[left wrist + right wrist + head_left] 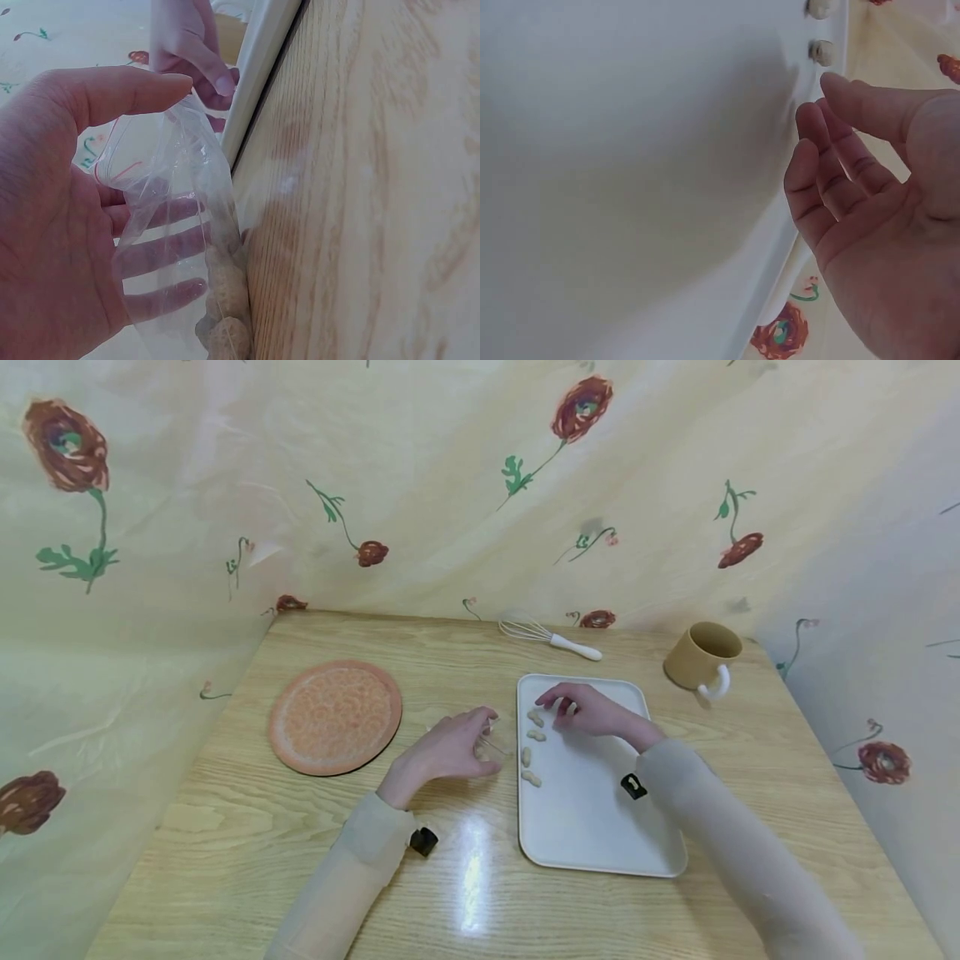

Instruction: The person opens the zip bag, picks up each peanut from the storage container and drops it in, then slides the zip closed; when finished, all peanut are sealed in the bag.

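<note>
My left hand (453,747) holds a clear zip bag (176,172) on the table just left of the white tray. Its thumb hooks over the bag's mouth, and the fingers show through the film. Unshelled peanuts (227,300) lie at the bottom of the bag. Over the tray's far left part, my right hand (592,710) has loosely bent fingers, with nothing visible between them. Close below its fingertips, several peanuts (536,736) form a row along the left side of the white tray (600,827).
A round orange placemat (335,718) lies on the wooden table (247,860) at the left. Behind the tray is a whisk (551,639) with a white handle. A tan mug (701,656) stands at the back right, near the flowered curtain (420,468).
</note>
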Tool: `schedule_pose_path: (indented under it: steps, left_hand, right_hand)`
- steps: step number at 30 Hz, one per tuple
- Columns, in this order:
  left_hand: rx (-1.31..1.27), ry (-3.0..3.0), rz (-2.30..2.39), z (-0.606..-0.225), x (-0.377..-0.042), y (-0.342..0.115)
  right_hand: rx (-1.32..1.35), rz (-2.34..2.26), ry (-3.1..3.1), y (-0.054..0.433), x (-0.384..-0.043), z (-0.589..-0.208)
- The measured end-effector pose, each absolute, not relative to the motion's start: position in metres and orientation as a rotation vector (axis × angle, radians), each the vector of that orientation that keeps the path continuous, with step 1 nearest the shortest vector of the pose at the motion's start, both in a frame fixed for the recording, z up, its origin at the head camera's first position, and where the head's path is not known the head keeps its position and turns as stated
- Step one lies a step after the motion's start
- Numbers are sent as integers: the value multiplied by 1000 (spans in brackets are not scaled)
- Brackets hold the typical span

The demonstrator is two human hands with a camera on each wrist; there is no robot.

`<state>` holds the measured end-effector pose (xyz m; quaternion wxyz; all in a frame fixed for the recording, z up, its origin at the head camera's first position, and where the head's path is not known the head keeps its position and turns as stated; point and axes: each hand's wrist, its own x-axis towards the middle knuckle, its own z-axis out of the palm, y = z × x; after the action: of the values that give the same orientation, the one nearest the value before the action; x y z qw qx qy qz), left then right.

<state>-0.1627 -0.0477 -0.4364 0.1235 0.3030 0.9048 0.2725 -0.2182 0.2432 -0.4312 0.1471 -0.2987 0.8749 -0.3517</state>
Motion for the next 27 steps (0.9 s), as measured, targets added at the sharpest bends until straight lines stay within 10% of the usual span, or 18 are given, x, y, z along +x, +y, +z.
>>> schedule_pose_path:
  steps: [27]
  left_hand:
    - [892,2634,792,-435,-161,-49]
  right_hand:
    - [-802,-913,2554,227,-218,-437]
